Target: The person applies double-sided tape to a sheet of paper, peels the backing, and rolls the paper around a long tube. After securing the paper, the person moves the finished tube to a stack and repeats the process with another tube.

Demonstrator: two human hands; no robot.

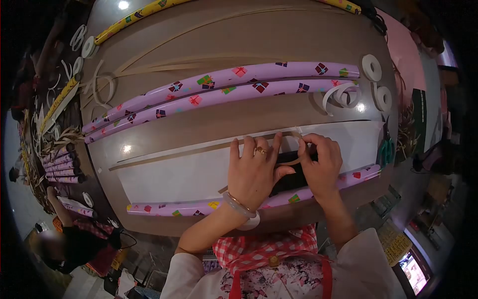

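Observation:
A sheet of wrapping paper (174,184) lies white side up, its purple gift-patterned part rolled along the near edge. My left hand (254,169) rests on the sheet with its fingers spread over a thin brown strip (199,151) along the far edge. Just right of it, my right hand (318,162) pinches the strip's curling tan end between thumb and fingers. A black object (291,182) lies on the sheet, partly hidden under both hands.
Two long purple rolls (224,84) lie across the table beyond the sheet. White tape rolls (371,68) and green-handled scissors (387,149) sit at the right. Yellow rolls (134,17) lie at the far edge. Another person (82,244) is at the lower left.

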